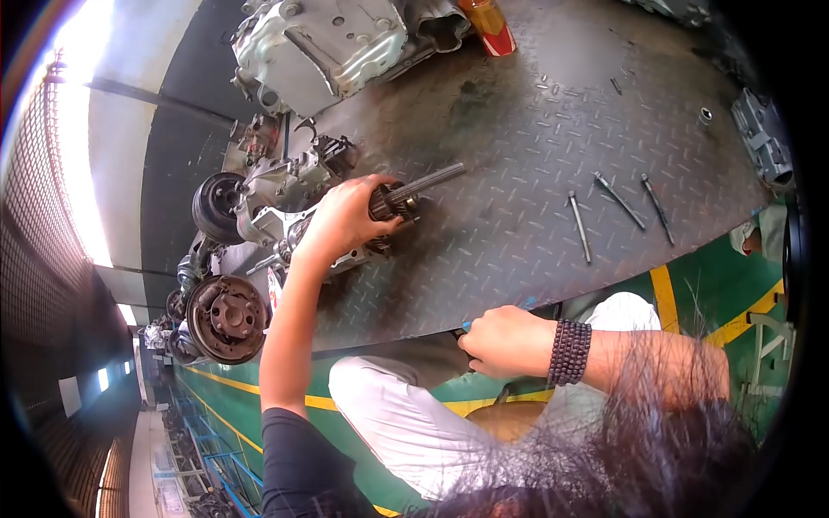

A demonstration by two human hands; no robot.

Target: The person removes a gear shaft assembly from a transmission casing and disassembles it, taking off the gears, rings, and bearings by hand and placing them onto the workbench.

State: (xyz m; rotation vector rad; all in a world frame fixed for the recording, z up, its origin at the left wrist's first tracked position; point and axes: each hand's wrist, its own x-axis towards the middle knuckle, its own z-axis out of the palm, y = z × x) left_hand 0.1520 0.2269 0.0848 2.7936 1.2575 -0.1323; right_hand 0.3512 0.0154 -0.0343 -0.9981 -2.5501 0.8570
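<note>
My left hand (345, 216) is wrapped round a gear cluster on a splined shaft (436, 179), whose bare end points to the upper right. The gears (395, 203) show between thumb and fingers. Beneath and behind this hand lies an opened metal gearbox housing (272, 226) on the table. My right hand (509, 338), with a dark beaded bracelet at the wrist, is closed in a fist at the table's near edge. A small blue and black piece shows beside its fingers; what it belongs to is hidden.
A large metal casing (328, 52) and an orange-red can (490, 26) stand at the back of the tread-plate table (518, 155). Three long bolts (618, 200) and a small socket-like piece (705, 115) lie to the right. A brake drum assembly (227, 318) sits at left.
</note>
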